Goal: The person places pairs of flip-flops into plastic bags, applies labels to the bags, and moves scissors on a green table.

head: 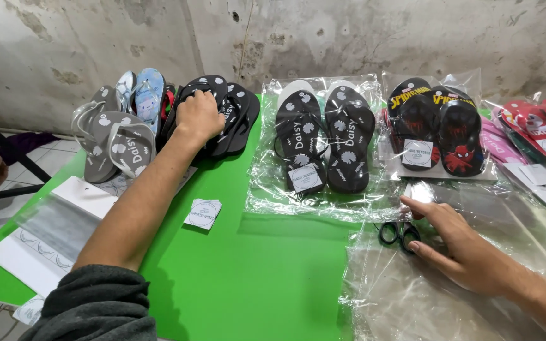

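The left hand [198,117] is clenched on the black flip-flops [225,110] beneath it; the right hand [469,252] lies released beside scissors [398,233].

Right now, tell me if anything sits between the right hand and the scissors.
Nothing visible does. The right hand lies on the clear plastic with its fingertips right at the black scissors, which lie bare on the sheet. The left hand is far off, gripping the black sandals.
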